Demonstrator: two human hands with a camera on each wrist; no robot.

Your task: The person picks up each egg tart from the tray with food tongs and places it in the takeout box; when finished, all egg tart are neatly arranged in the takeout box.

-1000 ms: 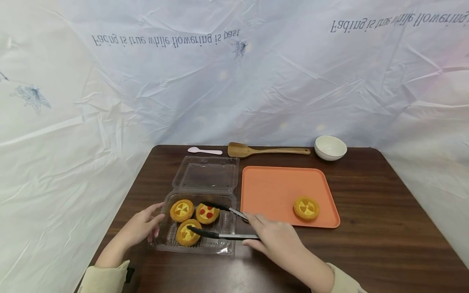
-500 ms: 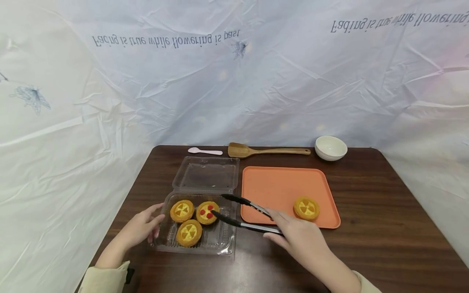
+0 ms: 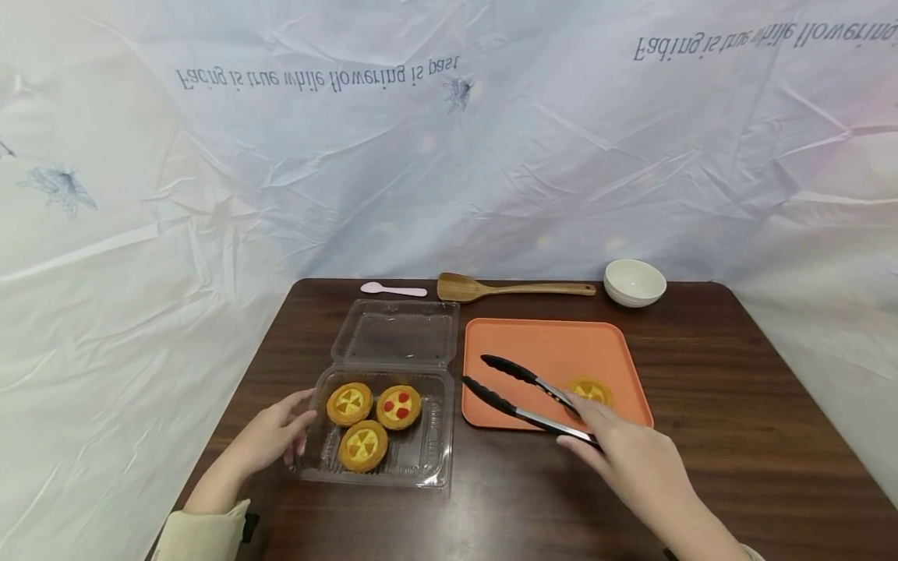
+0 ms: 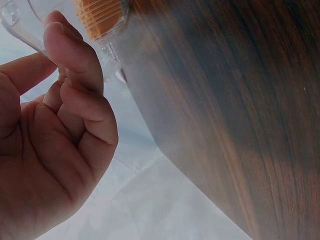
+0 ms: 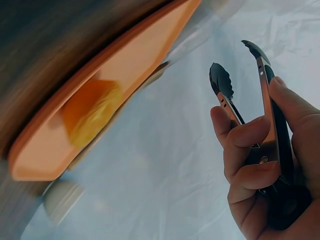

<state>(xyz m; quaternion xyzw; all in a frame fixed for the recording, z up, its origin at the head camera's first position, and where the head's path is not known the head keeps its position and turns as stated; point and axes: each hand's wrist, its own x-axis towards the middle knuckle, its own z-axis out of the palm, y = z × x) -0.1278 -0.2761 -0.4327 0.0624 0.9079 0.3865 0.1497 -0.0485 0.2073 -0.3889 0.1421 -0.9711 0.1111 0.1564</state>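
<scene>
My right hand (image 3: 634, 460) grips black-tipped metal tongs (image 3: 495, 396), whose arms are spread with nothing between the tips. They hang over the orange tray (image 3: 533, 339), and my fingers partly cover the egg tart (image 3: 589, 387) lying there. On the left, a clear plastic container (image 3: 436, 448) stands with its lid folded back. My left hand (image 3: 263, 436) holds its left rim between thumb and fingers. Inside it lie two tarts with yellow wedge marks, a back-left tart (image 3: 349, 404) and a front tart (image 3: 363, 446), plus a red-dotted tart (image 3: 398, 407).
Along the table's back edge lie a small pink spoon (image 3: 393, 291) and a wooden spatula (image 3: 459, 288), with a white bowl (image 3: 634, 285) to their right. The container's lid (image 3: 400, 331) lies behind its base, left of the tray. A pale printed curtain (image 3: 449, 179) encloses the table.
My right hand has drawn the tongs rightward, out from over the container's tarts to above the tray. The left hand and the tarts have stayed in place.
</scene>
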